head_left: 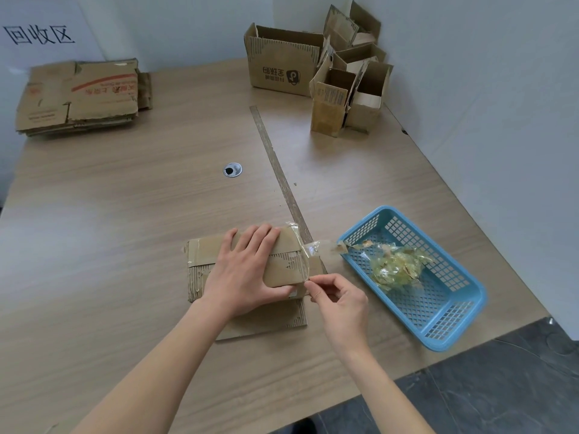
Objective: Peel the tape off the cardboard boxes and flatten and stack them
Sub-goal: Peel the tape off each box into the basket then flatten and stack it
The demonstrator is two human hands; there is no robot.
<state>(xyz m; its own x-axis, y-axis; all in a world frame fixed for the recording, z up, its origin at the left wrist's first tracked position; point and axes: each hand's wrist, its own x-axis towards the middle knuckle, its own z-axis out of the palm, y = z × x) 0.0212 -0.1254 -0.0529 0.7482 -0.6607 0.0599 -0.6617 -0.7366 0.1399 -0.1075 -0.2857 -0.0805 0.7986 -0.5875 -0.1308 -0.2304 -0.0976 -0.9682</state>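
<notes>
A small brown cardboard box (206, 255) lies near the table's front middle, with clear tape (308, 247) partly lifted along its right end. My left hand (244, 270) lies flat over the box's top, its thumb against the near side. My right hand (336, 297) pinches the tape's lower end at the box's right edge. A loose flap of the box (269, 321) spreads on the table toward me. A stack of flattened boxes (80, 97) lies at the far left. Several unflattened boxes (316, 67) stand at the far right.
A blue plastic basket (438, 311) holding crumpled peeled tape (398, 266) sits right of the box, near the table's right edge. A strip of tape (277, 161) runs along the table's seam. A round cable hole (232, 169) is mid-table. White walls stand behind and right.
</notes>
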